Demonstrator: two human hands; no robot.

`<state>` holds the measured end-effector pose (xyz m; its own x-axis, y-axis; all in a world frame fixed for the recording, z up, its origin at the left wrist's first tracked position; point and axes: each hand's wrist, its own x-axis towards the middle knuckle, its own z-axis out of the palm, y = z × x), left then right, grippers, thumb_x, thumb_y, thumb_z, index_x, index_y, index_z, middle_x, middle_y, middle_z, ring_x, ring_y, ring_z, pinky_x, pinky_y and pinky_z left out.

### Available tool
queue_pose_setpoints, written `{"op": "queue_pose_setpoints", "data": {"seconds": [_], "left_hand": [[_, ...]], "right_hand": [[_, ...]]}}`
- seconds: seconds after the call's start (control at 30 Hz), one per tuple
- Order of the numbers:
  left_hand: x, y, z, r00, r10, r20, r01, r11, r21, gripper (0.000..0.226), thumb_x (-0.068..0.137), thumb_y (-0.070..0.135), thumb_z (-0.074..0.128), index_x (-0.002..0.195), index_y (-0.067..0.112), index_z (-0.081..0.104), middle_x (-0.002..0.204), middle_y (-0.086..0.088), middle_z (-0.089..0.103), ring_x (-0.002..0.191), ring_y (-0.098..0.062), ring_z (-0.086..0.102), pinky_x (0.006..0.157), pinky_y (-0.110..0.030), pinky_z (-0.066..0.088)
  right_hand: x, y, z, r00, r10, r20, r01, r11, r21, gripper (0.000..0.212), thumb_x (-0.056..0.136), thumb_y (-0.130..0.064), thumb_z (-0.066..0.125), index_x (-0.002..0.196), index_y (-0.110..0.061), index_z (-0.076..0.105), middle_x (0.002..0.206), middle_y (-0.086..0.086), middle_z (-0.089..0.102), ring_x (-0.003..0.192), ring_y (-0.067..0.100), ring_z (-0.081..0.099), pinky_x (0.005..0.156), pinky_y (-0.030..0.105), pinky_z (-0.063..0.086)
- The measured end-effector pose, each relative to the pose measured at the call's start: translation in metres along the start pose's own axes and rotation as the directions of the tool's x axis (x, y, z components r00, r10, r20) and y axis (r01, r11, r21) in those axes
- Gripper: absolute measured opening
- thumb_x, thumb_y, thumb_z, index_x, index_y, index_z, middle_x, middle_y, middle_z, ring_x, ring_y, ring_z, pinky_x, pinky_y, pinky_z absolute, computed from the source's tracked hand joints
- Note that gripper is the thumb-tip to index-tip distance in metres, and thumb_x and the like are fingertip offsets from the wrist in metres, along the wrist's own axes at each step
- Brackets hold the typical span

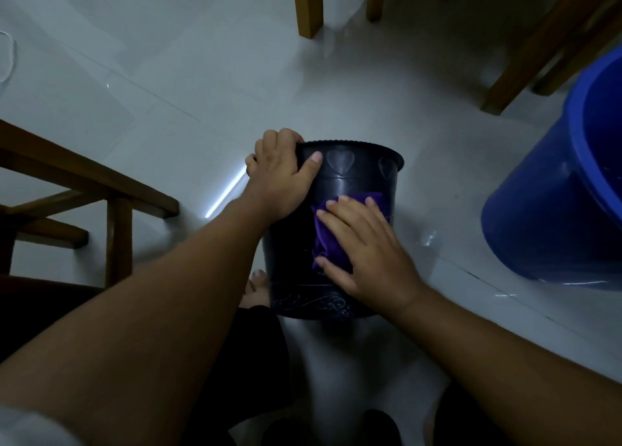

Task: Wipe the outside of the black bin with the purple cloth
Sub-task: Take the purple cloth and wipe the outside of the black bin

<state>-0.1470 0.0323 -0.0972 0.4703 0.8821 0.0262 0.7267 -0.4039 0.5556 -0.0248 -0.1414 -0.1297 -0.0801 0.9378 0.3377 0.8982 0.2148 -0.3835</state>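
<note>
The black bin (350,176) lies tilted on the white floor, its heart-patterned rim pointing away from me and its base with a scroll pattern toward me. My left hand (282,173) grips the rim at its left side, thumb over the outside. My right hand (367,247) lies flat on the bin's side, fingers spread, pressing the purple cloth (326,240) against the wall. Most of the cloth is hidden under the palm.
A large blue bucket (555,203) stands close on the right. A wooden chair frame (87,190) is at the left, and more wooden legs (308,4) stand at the back. My bare foot (255,292) rests left of the bin's base.
</note>
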Motion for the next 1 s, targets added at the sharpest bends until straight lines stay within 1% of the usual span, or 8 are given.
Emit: {"op": "queue_pose_setpoints", "data": {"seconds": [0.13, 0.27, 0.37, 0.47, 0.57, 0.77, 0.93, 1.0], "left_hand": [[0.0, -0.004, 0.002, 0.999, -0.018, -0.034, 0.014, 0.995, -0.101, 0.032, 0.089, 0.046, 0.042, 0.104, 0.017, 0.044, 0.106, 0.001, 0.036, 0.104, -0.02, 0.037, 0.094, -0.04, 0.031], [0.001, -0.007, 0.006, 0.998, -0.06, -0.032, 0.055, 0.987, -0.154, 0.033, 0.09, 0.045, 0.041, 0.105, 0.016, 0.046, 0.107, 0.0, 0.038, 0.103, -0.018, 0.035, 0.096, -0.044, 0.034], [-0.002, -0.001, 0.007, 0.995, 0.066, -0.076, -0.069, 0.997, -0.029, 0.033, 0.093, 0.038, 0.04, 0.116, 0.016, 0.051, 0.112, -0.005, 0.047, 0.105, -0.027, 0.043, 0.096, -0.048, 0.036], [-0.005, 0.001, 0.007, 0.977, 0.206, -0.047, -0.199, 0.973, 0.113, 0.04, 0.092, 0.039, 0.039, 0.129, 0.023, 0.049, 0.115, -0.006, 0.053, 0.104, -0.029, 0.048, 0.094, -0.05, 0.037], [-0.007, -0.006, 0.006, 0.976, 0.217, -0.026, -0.211, 0.965, 0.159, 0.05, 0.092, 0.048, 0.039, 0.134, 0.023, 0.045, 0.113, -0.009, 0.051, 0.102, -0.031, 0.047, 0.091, -0.048, 0.039], [-0.012, -0.007, 0.008, 0.98, 0.196, -0.038, -0.185, 0.963, 0.195, 0.048, 0.094, 0.045, 0.037, 0.137, 0.024, 0.039, 0.119, -0.009, 0.045, 0.108, -0.03, 0.041, 0.095, -0.049, 0.036], [-0.01, -0.003, 0.011, 0.973, 0.224, -0.058, -0.207, 0.956, 0.207, 0.046, 0.094, 0.04, 0.039, 0.135, 0.019, 0.042, 0.116, -0.011, 0.049, 0.105, -0.032, 0.045, 0.097, -0.047, 0.033], [-0.01, -0.005, 0.01, 0.98, 0.192, -0.051, -0.178, 0.964, 0.198, 0.049, 0.092, 0.043, 0.037, 0.136, 0.02, 0.041, 0.117, -0.01, 0.049, 0.106, -0.032, 0.044, 0.096, -0.047, 0.034]], "right_hand": [[-0.009, -0.002, -0.002, 0.996, -0.091, 0.011, 0.092, 0.995, -0.051, 0.062, 0.093, -0.041, 0.064, 0.145, -0.01, 0.05, 0.148, 0.01, 0.051, 0.144, 0.027, 0.039, 0.122, 0.051, 0.024], [-0.01, -0.002, -0.008, 0.997, -0.068, 0.021, 0.07, 0.992, -0.104, 0.059, 0.093, -0.039, 0.061, 0.144, -0.011, 0.053, 0.147, 0.009, 0.053, 0.144, 0.028, 0.04, 0.121, 0.053, 0.025], [-0.012, -0.004, -0.008, 0.999, -0.023, 0.028, 0.026, 0.991, -0.135, 0.061, 0.091, -0.043, 0.062, 0.144, -0.013, 0.053, 0.149, 0.007, 0.051, 0.145, 0.026, 0.037, 0.119, 0.059, 0.024], [-0.013, -0.003, -0.007, 0.999, -0.035, 0.038, 0.039, 0.992, -0.118, 0.066, 0.089, -0.047, 0.065, 0.145, -0.014, 0.052, 0.15, 0.006, 0.05, 0.146, 0.026, 0.036, 0.118, 0.061, 0.023], [-0.003, 0.004, -0.008, 0.996, -0.058, 0.064, 0.065, 0.993, -0.103, 0.068, 0.091, -0.046, 0.064, 0.148, -0.014, 0.047, 0.151, 0.006, 0.048, 0.146, 0.025, 0.035, 0.119, 0.06, 0.024], [0.004, 0.0, -0.004, 0.996, 0.067, 0.055, -0.063, 0.995, -0.081, 0.07, 0.09, -0.043, 0.062, 0.149, -0.012, 0.043, 0.153, 0.008, 0.045, 0.147, 0.027, 0.032, 0.121, 0.057, 0.018], [-0.028, 0.004, -0.002, 0.995, -0.081, 0.054, 0.086, 0.991, -0.103, 0.066, 0.09, -0.043, 0.063, 0.146, -0.011, 0.049, 0.147, 0.012, 0.051, 0.142, 0.03, 0.042, 0.118, 0.06, 0.025], [-0.012, 0.008, -0.003, 0.998, -0.04, 0.05, 0.045, 0.994, -0.103, 0.066, 0.091, -0.045, 0.06, 0.147, -0.011, 0.047, 0.147, 0.013, 0.048, 0.141, 0.031, 0.04, 0.12, 0.057, 0.023]]}}
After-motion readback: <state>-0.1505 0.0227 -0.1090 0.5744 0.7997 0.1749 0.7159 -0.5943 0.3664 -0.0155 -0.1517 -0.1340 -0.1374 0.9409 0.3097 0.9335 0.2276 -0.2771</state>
